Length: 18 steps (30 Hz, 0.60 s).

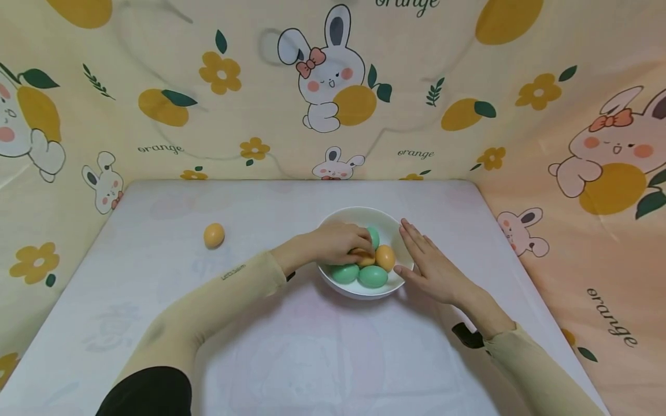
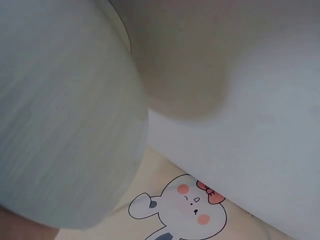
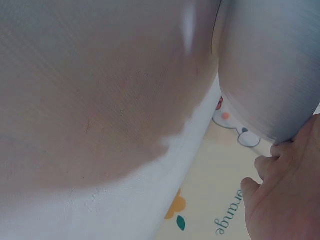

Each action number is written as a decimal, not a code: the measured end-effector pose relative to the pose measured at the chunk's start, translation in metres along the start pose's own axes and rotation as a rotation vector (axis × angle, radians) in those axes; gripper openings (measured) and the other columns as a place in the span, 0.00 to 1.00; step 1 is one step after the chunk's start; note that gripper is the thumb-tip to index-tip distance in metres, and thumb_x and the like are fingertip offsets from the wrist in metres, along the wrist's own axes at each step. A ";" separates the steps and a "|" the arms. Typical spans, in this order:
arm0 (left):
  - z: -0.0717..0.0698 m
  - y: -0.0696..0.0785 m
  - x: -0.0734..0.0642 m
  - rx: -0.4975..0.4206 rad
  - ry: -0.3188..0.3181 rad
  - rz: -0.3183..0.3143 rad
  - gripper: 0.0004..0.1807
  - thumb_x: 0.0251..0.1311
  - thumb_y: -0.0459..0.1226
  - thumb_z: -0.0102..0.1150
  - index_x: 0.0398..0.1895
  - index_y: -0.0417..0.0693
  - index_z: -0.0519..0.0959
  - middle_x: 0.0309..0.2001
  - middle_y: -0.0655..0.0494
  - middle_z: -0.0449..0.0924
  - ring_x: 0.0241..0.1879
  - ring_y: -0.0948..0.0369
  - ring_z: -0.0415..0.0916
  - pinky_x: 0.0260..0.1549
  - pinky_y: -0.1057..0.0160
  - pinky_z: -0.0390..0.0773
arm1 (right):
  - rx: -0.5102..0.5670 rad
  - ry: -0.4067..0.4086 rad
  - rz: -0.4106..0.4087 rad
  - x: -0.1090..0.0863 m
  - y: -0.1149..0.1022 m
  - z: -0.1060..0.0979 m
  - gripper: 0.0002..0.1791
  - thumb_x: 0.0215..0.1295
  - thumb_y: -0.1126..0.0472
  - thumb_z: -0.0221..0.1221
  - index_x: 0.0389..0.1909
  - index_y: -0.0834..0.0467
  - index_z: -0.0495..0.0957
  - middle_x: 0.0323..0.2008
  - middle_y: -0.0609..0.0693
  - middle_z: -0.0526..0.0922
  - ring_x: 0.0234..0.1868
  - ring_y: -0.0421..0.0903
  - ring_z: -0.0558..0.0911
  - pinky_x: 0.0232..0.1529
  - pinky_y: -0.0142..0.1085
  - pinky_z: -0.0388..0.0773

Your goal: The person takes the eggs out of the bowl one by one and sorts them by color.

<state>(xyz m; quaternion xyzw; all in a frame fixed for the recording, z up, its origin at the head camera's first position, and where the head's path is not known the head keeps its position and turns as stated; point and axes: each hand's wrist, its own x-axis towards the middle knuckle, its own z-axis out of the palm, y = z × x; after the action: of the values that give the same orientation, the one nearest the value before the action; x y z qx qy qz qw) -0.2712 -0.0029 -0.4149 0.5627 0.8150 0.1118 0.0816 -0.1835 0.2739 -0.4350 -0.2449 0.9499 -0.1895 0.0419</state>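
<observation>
A white bowl [image 1: 359,293] stands on the table, with green eggs [image 1: 373,277] and orange-yellow eggs [image 1: 385,257] inside. My left hand [image 1: 340,244] reaches over the left rim and its curled fingers grip an orange-yellow egg [image 1: 362,257], partly hidden beneath them. Against the bowl's right side rests my right hand [image 1: 437,270], its fingers straight and the thumb at the rim. Both wrist views catch the bowl's outer wall [image 2: 75,125] close up; in the right one, the fingers of my right hand [image 3: 285,195] touch it.
A single orange-yellow egg [image 1: 214,236] lies on the white-covered table [image 1: 291,358], left of the bowl. Behind the table and along its sides hangs a printed cloth [image 1: 224,133] with rabbits and oranges.
</observation>
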 end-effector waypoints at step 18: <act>-0.009 0.007 0.009 -0.156 -0.187 -0.093 0.22 0.69 0.38 0.65 0.65 0.52 0.82 0.55 0.60 0.84 0.49 0.62 0.74 0.56 0.66 0.72 | -0.012 0.031 -0.030 -0.001 0.000 0.002 0.49 0.78 0.43 0.54 0.84 0.59 0.37 0.85 0.52 0.34 0.84 0.58 0.41 0.78 0.63 0.45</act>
<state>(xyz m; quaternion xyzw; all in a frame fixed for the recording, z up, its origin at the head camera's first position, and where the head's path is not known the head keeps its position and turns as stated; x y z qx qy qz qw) -0.2706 0.0067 -0.4049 0.5242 0.8178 0.1181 0.2060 -0.1828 0.2737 -0.4365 -0.2566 0.9477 -0.1884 0.0230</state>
